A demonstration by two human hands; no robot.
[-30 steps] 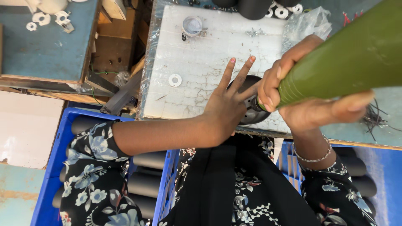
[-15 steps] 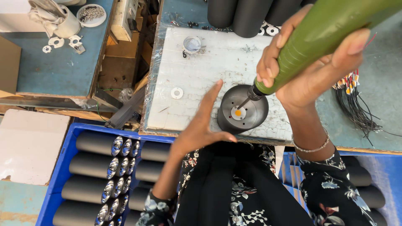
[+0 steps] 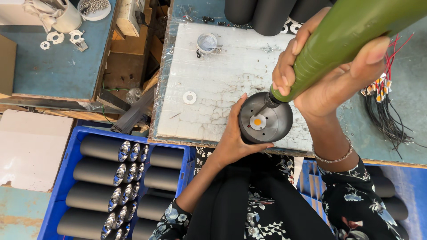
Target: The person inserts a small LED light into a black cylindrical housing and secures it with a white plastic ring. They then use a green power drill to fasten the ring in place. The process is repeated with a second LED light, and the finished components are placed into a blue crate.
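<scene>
Head view, looking straight down on a pale, cracked worktop (image 3: 222, 84) wrapped in clear film: one dark round housing (image 3: 265, 123) stands upright at the worktop's near edge, towards its right corner, open end up, showing a flat metal floor with several small holes and one yellow-orange disc at the centre. The left hand (image 3: 233, 140) wraps around the housing's left and near wall, fingers curled against it, steadying it. The right hand (image 3: 331, 75) is clenched around one thick green powered screwdriver (image 3: 347, 40), which slants down from the upper right so that its dark bit reaches into the housing, just beside the disc; whether the tip touches a screw cannot be told. One white washer (image 3: 190, 97) lies alone on the worktop left of the housing, well apart from it, and one small round tin (image 3: 207, 43) sits near the far edge. At least three black cylinders (image 3: 267, 15) stand at the far edge. A bundle of black and red wires (image 3: 384, 106) lies off the right edge. Below the near edge, one blue crate (image 3: 66, 164) holds four rows of black tubes (image 3: 95, 149) with shiny reflector ends. A thin bracelet (image 3: 331, 158) circles the right wrist
</scene>
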